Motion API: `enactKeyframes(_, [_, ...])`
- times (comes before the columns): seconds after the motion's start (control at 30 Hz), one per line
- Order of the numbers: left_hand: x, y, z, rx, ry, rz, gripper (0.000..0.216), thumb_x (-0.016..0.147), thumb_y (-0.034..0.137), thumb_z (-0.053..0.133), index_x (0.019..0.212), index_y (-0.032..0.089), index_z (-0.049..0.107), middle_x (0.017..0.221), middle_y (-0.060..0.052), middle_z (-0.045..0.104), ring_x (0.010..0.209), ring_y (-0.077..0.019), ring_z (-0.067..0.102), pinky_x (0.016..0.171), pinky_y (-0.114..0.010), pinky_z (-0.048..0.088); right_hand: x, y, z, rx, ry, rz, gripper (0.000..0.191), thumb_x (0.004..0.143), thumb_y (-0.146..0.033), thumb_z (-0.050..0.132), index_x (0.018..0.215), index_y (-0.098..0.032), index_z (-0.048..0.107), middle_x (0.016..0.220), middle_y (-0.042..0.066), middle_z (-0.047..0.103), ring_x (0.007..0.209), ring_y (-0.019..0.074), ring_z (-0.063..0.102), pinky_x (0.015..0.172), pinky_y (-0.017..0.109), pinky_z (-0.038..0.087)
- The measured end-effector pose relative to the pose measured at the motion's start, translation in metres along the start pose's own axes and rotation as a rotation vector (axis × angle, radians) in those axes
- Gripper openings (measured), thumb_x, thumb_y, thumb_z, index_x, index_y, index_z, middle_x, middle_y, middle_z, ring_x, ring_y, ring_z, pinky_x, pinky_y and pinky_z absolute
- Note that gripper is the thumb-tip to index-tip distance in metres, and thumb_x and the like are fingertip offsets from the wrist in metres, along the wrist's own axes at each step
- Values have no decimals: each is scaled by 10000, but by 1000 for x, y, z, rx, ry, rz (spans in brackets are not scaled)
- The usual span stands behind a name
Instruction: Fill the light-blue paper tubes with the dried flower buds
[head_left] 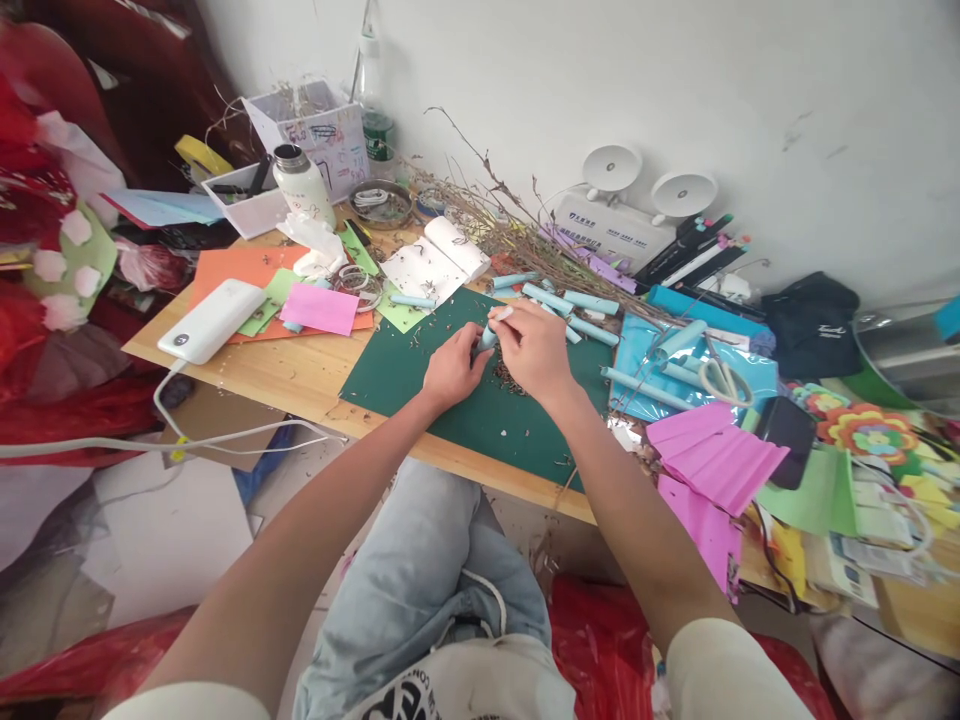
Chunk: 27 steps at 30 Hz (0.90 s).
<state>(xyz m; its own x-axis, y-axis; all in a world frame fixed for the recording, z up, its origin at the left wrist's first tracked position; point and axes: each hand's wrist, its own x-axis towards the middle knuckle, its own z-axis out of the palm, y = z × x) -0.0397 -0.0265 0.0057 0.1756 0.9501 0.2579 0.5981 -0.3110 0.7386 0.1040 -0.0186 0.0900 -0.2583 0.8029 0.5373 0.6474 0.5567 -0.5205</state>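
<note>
One slim pale-blue paper roll [487, 338], held over smooth dark-green cutting mat [405, 365]. Left hand [454, 367]: thumb and fingers pinching roll's lower part. Right hand [535, 348]: fingertips pressed together on its whitish upper end. Crumbly brown plant bits [510, 380] beneath. Loose pale-blue paper tubes [592, 302] just beyond right hand; thin, brittle-looking dried twigs [517, 238] behind them. Pale wooden tabletop [277, 365] under mat, grain visible.

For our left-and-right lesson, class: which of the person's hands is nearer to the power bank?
Left. The left hand is over the green mat, right of the power bank; the right hand is also over the mat, farther right.
</note>
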Motion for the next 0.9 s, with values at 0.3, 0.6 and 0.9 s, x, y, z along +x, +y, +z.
enactKeyframes(0.3, [0,1,-1,-4,-12,-14,186,923,341,515,1085,249,500,1042,-50,661,925,-206,639,797,-324,517,-3,2,-6,30,109,154,197,921,-304,543,883,-215,715,887,52,731,753,205,638,726,347,490])
enactKeyframes(0.6, [0,0,0,5,-12,6,187,922,339,511,1082,243,495,1041,-50,659,926,-210,639,795,-324,511,2,8,0,3,80,103,188,926,-281,507,855,-199,661,851,48,691,723,182,593,716,317,458])
enactKeyframes(0.9, [1,-1,1,9,-3,10,177,921,340,509,1068,243,493,1029,-49,654,918,-208,632,786,-320,508,1,3,-3,0,22,-14,176,942,-293,521,852,-210,647,856,42,694,784,192,622,733,325,474])
